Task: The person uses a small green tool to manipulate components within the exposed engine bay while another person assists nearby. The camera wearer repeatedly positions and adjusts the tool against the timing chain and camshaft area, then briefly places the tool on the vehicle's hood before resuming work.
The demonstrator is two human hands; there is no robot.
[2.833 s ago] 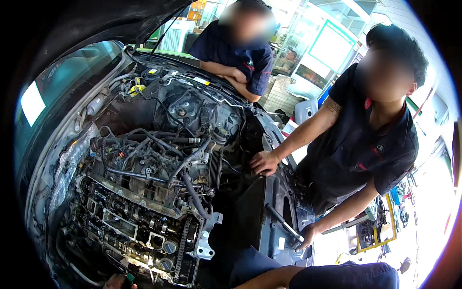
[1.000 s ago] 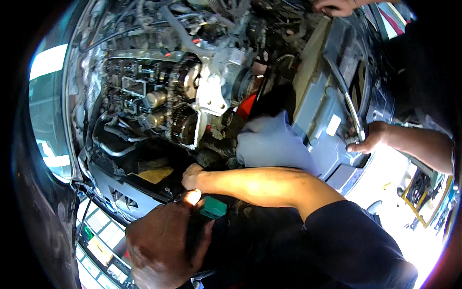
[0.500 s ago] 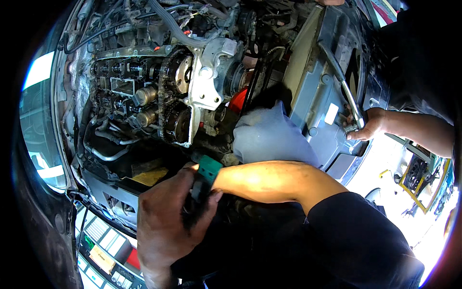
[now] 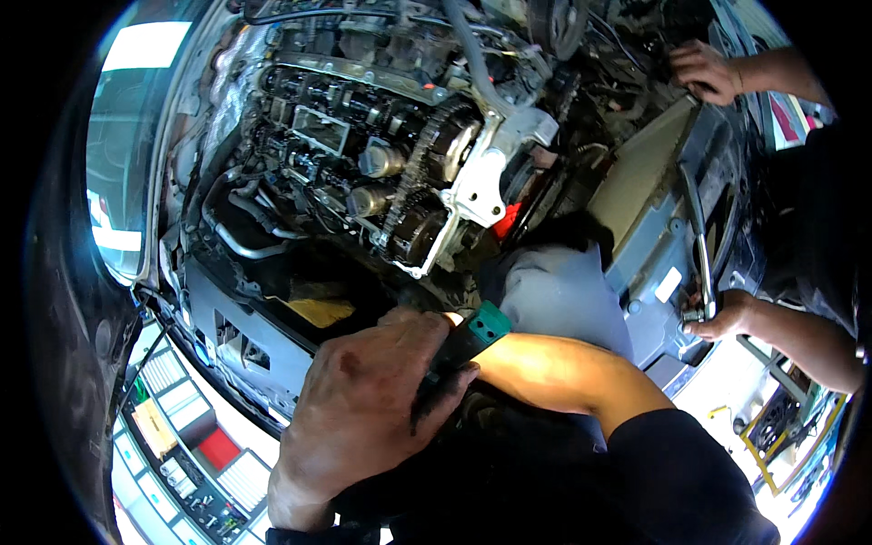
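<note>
My left hand is closed around a small green-and-black work lamp, held over the front of an open engine bay. Bright light falls on my right forearm, which comes from a dark sleeve and runs left behind the lamp. My right hand is hidden there, so its fingers do not show. Beyond lies the uncovered engine, with camshafts, a timing chain and a pale metal bracket. A rounded, pale grey, cloth-like shape sits just beyond my forearm.
At right, a co-worker's hand grips a long-handled metal wrench over a grey panel. Another hand rests at the upper right. A yellow cloth-like piece lies in the bay; a tool drawer stands lower left.
The view has shifted and tilted, so the engine appears farther right. My left hand and the lamp also appear farther right. The co-worker's upper hand now shows more fully.
</note>
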